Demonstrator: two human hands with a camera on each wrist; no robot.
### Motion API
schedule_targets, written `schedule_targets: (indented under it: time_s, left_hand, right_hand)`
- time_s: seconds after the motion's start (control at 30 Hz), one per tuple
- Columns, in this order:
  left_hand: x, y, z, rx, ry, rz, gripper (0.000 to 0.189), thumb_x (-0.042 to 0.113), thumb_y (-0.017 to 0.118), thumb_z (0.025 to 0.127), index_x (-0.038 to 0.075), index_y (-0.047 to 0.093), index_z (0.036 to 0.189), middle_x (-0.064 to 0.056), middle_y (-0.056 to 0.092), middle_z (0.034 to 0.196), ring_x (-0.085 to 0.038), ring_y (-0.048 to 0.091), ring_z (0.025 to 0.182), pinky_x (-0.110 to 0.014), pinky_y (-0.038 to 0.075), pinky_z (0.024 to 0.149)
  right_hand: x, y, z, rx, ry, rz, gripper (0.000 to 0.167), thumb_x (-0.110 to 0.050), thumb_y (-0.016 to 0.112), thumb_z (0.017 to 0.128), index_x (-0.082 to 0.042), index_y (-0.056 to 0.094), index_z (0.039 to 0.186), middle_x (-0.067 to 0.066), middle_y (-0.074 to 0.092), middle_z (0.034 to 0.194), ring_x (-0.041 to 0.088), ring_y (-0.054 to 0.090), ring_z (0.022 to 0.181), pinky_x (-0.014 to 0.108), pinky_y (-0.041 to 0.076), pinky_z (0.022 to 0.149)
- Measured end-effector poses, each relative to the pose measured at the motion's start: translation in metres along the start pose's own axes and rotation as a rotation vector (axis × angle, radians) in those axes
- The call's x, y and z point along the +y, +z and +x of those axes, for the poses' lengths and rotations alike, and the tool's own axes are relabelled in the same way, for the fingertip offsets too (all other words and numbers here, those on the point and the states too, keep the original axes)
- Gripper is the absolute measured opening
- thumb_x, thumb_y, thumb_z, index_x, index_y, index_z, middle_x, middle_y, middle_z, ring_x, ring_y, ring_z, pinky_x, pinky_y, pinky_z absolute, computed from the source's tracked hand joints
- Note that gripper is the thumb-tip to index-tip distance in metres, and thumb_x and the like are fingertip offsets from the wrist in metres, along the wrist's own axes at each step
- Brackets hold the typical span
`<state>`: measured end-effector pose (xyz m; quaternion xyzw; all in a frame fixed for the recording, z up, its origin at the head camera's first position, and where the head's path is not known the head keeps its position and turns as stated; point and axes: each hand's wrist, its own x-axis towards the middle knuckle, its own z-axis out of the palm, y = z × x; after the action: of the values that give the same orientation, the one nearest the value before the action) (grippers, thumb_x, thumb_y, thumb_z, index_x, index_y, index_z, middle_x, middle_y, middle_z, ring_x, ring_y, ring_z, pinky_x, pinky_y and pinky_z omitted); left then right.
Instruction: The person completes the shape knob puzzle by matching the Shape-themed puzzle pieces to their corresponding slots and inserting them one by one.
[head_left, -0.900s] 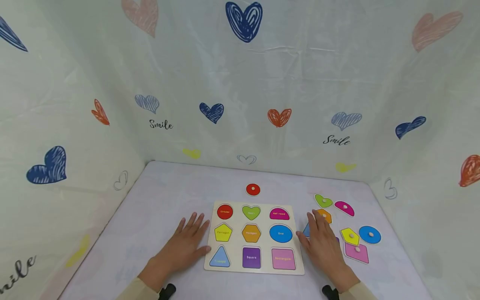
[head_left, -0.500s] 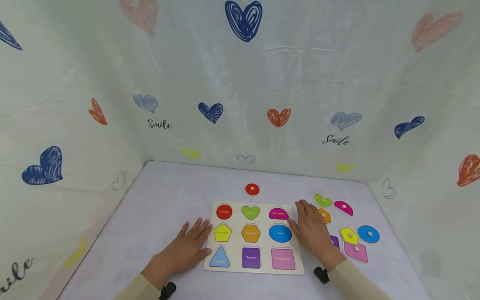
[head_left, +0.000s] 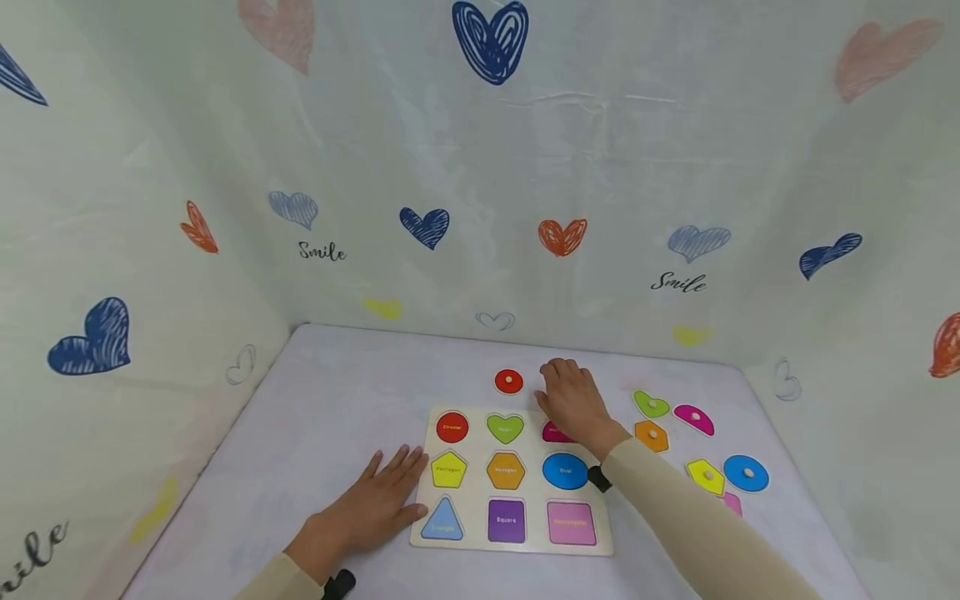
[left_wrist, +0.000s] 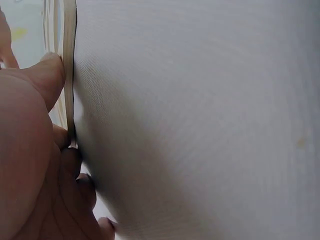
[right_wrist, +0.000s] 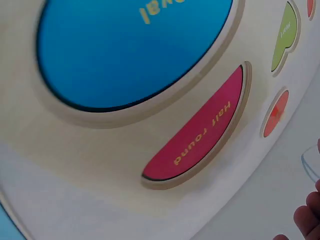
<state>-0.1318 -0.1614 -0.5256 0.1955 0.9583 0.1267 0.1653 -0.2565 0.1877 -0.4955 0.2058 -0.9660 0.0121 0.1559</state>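
Head camera view: from where I stand, a big pale cloth wall (head_left: 360, 150) goes up behind everything, with drawn hearts (head_left: 489, 42) on it. Below it is a white table (head_left: 360, 383). On the table lies a flat puzzle board (head_left: 476, 517) with nine bright shapes in three rows. A tan sleeve (head_left: 697, 517) crosses over the board's right edge.

The left hand (head_left: 375, 504) lies flat with its fingers spread out, and it grips nothing. It touches the left edge of the board, and the left wrist camera shows the thumb right against the wood. The right hand (head_left: 576, 400) is over the top right part of the board and hides some of the pink half-round slot (head_left: 555, 432). Its fingers bend loosely and hold nothing that I can see.

Over to the right are loose pieces on the table: a blue oval (head_left: 738, 473), a pink half circle (head_left: 687, 416), a yellow five-sided piece (head_left: 701, 472), a green heart (head_left: 645, 404) and an orange six-sided piece (head_left: 647, 437). A bit of a pink piece (head_left: 732, 503) peeks out by the sleeve. The red circle (head_left: 502, 384) sits on the table behind the board, near the right hand's fingers but apart from them. Smallest is its pale knob (head_left: 508, 379).
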Motion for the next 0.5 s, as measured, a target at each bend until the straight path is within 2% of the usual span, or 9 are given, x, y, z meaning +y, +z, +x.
schedule_targets:
  time_s: [0.27,0.5]
  left_hand:
    - [-0.003,0.004,0.002,-0.007,0.019,-0.009,0.085,0.061,0.058,0.101,0.015,0.031,0.167,-0.002,0.028,0.175,-0.029,0.017,0.164,-0.062,0.01,0.132]
    - [-0.004,0.003,0.0,-0.014,0.014,-0.014,0.087,0.063,0.057,0.101,0.014,0.03,0.168,-0.002,0.026,0.176,-0.029,0.016,0.165,-0.063,0.009,0.131]
  right_hand:
    - [-0.014,0.016,0.036,-0.121,-0.088,-0.046,0.05,-0.031,0.08,0.096,-0.007,0.059,0.135,0.012,0.064,0.131,0.029,0.058,0.121,0.045,0.055,0.102]
    - [-0.018,0.03,0.054,-0.201,-0.107,-0.054,0.045,-0.031,0.074,0.1,-0.008,0.059,0.135,0.012,0.063,0.13,0.029,0.057,0.121,0.044,0.053,0.104]
